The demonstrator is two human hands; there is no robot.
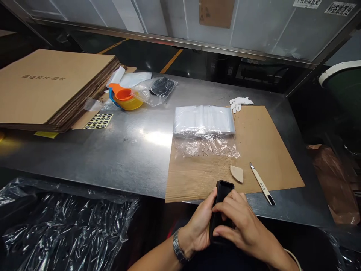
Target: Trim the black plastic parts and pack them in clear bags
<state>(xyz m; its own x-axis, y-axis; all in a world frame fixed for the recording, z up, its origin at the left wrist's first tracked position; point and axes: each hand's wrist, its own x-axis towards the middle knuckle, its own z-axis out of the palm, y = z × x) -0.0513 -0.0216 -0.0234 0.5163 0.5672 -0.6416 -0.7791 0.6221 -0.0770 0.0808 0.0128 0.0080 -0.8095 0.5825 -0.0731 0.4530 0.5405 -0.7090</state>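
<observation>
A long black hollow case (222,186), shaped like a trough with a raised rim, is held tilted just off the table's front edge. My left hand (199,222) wraps round its left side, thumb along the rim. My right hand (239,220) grips it from the right, with curled fingers over its opening and the thumb at its lower part. Whether the right fingers pinch something small inside is hidden. Just beyond the case lies a beige rounded pad (237,174). Right of that rests a craft knife (262,184) with a pale handle marked A26.
A cardboard sheet (262,139) carries a stack of clear plastic bags (203,119) and a white glove (240,103). Flat cardboard (56,86) is piled at left, near a tape dispenser (125,98) and sticker sheet (99,121). Black plastic-wrapped goods (64,229) stand below left.
</observation>
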